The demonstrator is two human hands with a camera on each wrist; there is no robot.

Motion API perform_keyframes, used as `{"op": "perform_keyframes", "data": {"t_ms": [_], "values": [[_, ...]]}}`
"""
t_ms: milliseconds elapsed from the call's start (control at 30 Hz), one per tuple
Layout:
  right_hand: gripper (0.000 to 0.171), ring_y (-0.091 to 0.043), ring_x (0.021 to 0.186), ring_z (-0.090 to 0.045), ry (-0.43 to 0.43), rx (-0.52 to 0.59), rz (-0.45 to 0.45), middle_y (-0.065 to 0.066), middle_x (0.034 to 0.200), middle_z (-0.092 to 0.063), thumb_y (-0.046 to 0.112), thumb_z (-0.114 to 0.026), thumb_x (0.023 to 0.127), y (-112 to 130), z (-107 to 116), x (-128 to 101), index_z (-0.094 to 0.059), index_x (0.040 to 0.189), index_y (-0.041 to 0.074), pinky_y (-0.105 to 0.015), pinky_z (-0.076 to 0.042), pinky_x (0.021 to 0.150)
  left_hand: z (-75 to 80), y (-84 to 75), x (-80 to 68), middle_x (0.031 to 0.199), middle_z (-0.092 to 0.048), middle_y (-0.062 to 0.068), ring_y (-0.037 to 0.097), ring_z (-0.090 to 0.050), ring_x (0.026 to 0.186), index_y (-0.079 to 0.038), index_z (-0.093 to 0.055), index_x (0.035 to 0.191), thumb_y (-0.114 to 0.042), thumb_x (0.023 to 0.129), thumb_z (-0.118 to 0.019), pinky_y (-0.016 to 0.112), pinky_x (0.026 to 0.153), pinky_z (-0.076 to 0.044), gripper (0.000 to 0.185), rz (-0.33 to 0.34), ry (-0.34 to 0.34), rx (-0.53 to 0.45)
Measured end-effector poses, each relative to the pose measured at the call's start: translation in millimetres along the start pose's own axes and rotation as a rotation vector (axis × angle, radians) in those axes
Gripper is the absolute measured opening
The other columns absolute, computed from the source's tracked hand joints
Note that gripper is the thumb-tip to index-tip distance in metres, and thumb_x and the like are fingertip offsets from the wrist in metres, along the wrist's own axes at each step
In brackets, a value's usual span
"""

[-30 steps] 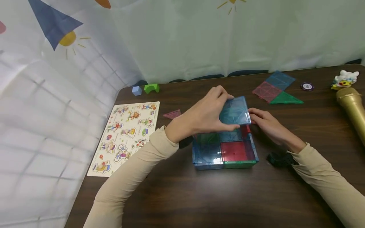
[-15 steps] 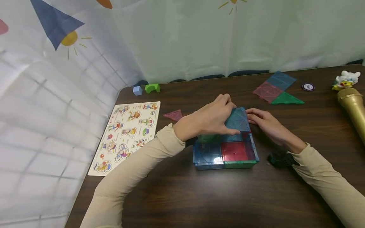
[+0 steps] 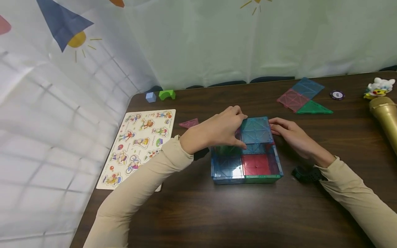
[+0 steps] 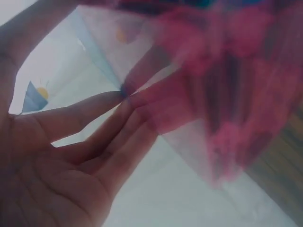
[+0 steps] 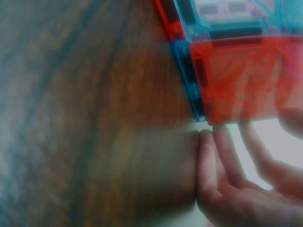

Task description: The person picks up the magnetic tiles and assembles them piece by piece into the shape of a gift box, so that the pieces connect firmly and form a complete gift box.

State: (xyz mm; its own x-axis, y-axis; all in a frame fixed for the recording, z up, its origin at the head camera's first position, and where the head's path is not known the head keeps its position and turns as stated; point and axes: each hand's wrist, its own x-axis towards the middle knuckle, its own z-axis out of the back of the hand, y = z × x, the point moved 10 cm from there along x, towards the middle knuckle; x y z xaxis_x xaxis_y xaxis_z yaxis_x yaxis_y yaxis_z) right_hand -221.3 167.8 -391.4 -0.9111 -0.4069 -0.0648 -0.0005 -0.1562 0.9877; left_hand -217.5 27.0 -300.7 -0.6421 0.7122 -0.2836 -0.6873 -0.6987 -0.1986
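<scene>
A low box point(image 3: 229, 181) of see-through magnetic tiles, with blue, red and green pieces, stands on the table. Over its back right part a blue square tile point(image 3: 256, 131) lies flat along the top of the walls. My left hand point(image 3: 214, 131) is above the box's back left part, thumb and fingers spread beside the tile's left edge. Some of its fingers show through a pink tile point(image 4: 222, 94) in the left wrist view. My right hand point(image 3: 289, 132) is at the box's right back side, its fingertips right at the lower edge of a red wall tile point(image 5: 246, 80).
A peg puzzle board point(image 3: 136, 144) lies to the left, with a pink triangle tile point(image 3: 189, 123) near it. Behind stand a blue cube point(image 3: 151, 97) and a green arch block point(image 3: 167, 94). More flat tiles point(image 3: 293, 99), a chip point(image 3: 337, 95), a figurine point(image 3: 379, 88) and a gold microphone point(image 3: 384, 113) sit at right.
My left hand has lowered the blue square tile onto the box's back right part, let it go and drawn back to the left. The right hand stays almost where it was.
</scene>
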Motion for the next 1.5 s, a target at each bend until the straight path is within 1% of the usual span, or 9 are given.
{"op": "perform_keyframes", "data": {"t_ms": [400, 700, 933, 1000, 1100, 1200, 1300, 1400, 1500], "values": [[0.045, 0.009, 0.115, -0.058, -0.001, -0.011, 0.027, 0.011, 0.124, -0.058, 0.019, -0.038, 0.116, 2.8, 0.6, 0.2, -0.043, 0.142, -0.017, -0.01, -0.047, 0.097, -0.6, -4.8, -8.4, 0.144, -0.049, 0.013, 0.024, -0.046, 0.13, 0.004, -0.047, 0.153, -0.04, 0.091, -0.083, 0.029, 0.101, -0.051, 0.084, 0.004, -0.089, -0.068], [0.046, 0.009, 0.115, -0.057, 0.001, -0.023, 0.013, 0.011, 0.125, -0.058, 0.021, -0.038, 0.116, 1.6, 1.5, -1.1, -0.044, 0.143, -0.015, -0.01, -0.046, 0.097, -3.4, -2.5, -14.8, 0.15, -0.046, 0.012, 0.023, -0.047, 0.136, 0.002, -0.044, 0.156, -0.037, 0.093, -0.081, 0.035, 0.106, -0.051, 0.083, 0.021, -0.134, -0.149], [0.048, 0.012, 0.115, -0.055, 0.027, -0.063, -0.049, -0.019, 0.143, -0.05, 0.023, -0.038, 0.116, -2.2, 4.0, -0.9, -0.042, 0.148, -0.012, -0.009, -0.045, 0.097, 6.6, 4.9, -55.9, 0.163, -0.031, 0.007, 0.02, -0.035, 0.145, -0.01, -0.036, 0.163, -0.05, 0.094, -0.077, 0.039, 0.109, -0.049, 0.09, 0.017, -0.289, -0.274], [0.046, 0.011, 0.114, -0.057, 0.028, -0.098, -0.045, -0.018, 0.143, -0.051, 0.022, -0.042, 0.115, -1.0, 9.4, -1.8, -0.044, 0.148, -0.011, -0.01, -0.047, 0.096, 7.2, 9.1, -72.7, 0.165, -0.028, 0.006, 0.021, -0.03, 0.148, -0.012, -0.035, 0.163, -0.05, 0.09, -0.081, 0.044, 0.112, -0.047, 0.094, 0.017, -0.348, -0.316], [0.04, 0.006, 0.112, -0.063, 0.021, -0.138, 0.005, -0.004, 0.137, -0.059, 0.015, -0.047, 0.113, 4.8, 22.2, -3.4, -0.048, 0.146, -0.009, -0.013, -0.051, 0.093, -2.1, 18.2, -96.6, 0.167, -0.023, 0.005, 0.022, -0.025, 0.151, -0.015, -0.033, 0.163, -0.049, 0.084, -0.087, 0.051, 0.115, -0.042, 0.101, 0.031, -0.396, -0.381], [0.034, 0.002, 0.111, -0.066, -0.019, -0.168, 0.061, 0.01, 0.128, -0.066, 0.009, -0.053, 0.11, 12.6, 42.6, -4.1, -0.055, 0.141, -0.005, -0.014, -0.053, 0.091, -22.0, 26.5, -115.7, 0.169, -0.018, 0.003, 0.022, -0.018, 0.156, -0.018, -0.028, 0.164, -0.047, 0.08, -0.091, 0.055, 0.119, -0.036, 0.109, 0.078, -0.373, -0.499], [0.033, 0.006, 0.108, -0.064, -0.105, -0.254, 0.035, 0.019, 0.122, -0.067, 0.013, -0.057, 0.109, 15.8, 70.1, -2.7, -0.058, 0.14, 0.0, -0.01, -0.05, 0.087, -42.1, 28.8, -128.9, 0.172, -0.01, 0.0, 0.022, -0.013, 0.158, -0.023, -0.022, 0.166, -0.045, 0.077, -0.093, 0.059, 0.12, -0.032, 0.116, 0.127, -0.344, -0.614], [0.04, 0.005, 0.112, -0.056, -0.157, -0.409, -0.031, 0.005, 0.133, -0.064, 0.021, -0.057, 0.11, 13.9, 92.9, 3.7, -0.055, 0.145, 0.002, -0.007, -0.044, 0.082, -56.1, 26.9, -135.5, 0.173, -0.004, -0.002, 0.024, -0.009, 0.159, -0.026, -0.017, 0.168, -0.044, 0.074, -0.095, 0.062, 0.12, -0.03, 0.123, 0.155, -0.335, -0.668], [0.048, -0.023, 0.128, -0.052, -0.156, -0.566, -0.072, -0.021, 0.146, -0.05, 0.024, -0.059, 0.109, 11.0, 105.0, 13.4, -0.05, 0.148, -0.003, -0.031, -0.046, 0.1, -66.3, 26.2, -133.8, 0.174, -0.002, -0.003, 0.025, -0.01, 0.159, -0.028, -0.01, 0.169, -0.042, 0.072, -0.097, 0.062, 0.12, -0.029, 0.131, 0.163, -0.328, -0.705]]}}
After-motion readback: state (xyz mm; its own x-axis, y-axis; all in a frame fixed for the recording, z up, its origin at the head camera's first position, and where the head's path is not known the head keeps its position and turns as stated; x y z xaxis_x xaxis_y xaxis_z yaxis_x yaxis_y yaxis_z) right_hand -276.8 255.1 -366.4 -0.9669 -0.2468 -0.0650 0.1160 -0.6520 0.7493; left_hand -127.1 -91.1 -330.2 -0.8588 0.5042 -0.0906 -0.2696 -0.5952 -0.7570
